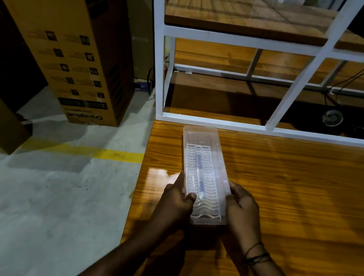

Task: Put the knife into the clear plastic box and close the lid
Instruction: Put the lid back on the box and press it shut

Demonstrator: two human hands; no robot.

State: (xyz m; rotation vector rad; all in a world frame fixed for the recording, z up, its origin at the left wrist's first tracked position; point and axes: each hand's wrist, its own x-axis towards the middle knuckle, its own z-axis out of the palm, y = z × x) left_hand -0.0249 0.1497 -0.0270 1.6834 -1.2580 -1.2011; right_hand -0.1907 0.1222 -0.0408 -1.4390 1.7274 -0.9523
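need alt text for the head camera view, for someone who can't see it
Two bare hands, left hand and right hand, grip the near end of a long clear plastic box lying on a glossy wooden table, with a dark knife visible inside. Behind stand a white metal frame and a cardboard carton.

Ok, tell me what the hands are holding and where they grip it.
Both hands hold the clear plastic box at its near end: left hand on its left side, right hand on its right side. The knife lies inside, untouched.
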